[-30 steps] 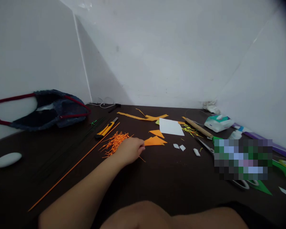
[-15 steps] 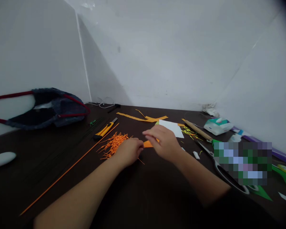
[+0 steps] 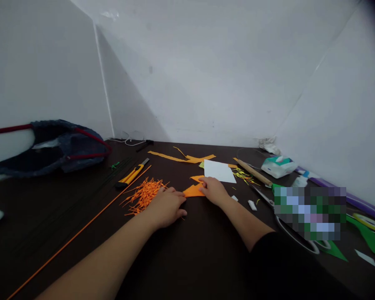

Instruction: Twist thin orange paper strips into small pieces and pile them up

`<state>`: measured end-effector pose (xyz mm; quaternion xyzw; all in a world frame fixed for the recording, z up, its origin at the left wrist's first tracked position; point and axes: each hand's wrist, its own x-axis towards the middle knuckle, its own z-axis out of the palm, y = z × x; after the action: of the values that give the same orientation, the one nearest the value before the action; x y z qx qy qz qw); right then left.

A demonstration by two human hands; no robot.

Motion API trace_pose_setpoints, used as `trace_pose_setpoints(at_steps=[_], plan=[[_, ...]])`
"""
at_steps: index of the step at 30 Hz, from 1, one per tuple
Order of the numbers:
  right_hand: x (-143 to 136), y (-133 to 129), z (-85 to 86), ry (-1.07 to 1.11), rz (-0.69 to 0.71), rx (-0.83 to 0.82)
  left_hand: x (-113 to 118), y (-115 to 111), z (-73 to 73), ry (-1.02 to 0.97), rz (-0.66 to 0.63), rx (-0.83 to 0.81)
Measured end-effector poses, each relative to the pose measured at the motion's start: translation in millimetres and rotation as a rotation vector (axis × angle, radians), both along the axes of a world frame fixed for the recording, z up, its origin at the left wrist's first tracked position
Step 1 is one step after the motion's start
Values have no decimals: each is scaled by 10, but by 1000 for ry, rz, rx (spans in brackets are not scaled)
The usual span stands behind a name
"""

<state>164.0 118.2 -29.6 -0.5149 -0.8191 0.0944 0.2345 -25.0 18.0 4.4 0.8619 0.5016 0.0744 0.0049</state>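
Where the left grip faces the right grip, orange paper lies between.

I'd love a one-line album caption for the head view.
Left hand by a pile of orange strips, right hand at the orange paper, on a dark table.

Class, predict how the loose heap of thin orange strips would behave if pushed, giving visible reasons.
The loose heap of thin orange strips would probably scatter, since its strands cross at many angles with no visible binding. Each slender strand is probably light. Rolling seems unlikely, as the heap lies low and spread on the dark tabletop.
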Motion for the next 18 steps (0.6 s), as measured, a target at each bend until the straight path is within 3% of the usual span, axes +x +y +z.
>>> trace_pose_setpoints(at_steps=[18], plan=[[145,78,26,358,-51,-57,-33,3,-14,-34,6,-18]])
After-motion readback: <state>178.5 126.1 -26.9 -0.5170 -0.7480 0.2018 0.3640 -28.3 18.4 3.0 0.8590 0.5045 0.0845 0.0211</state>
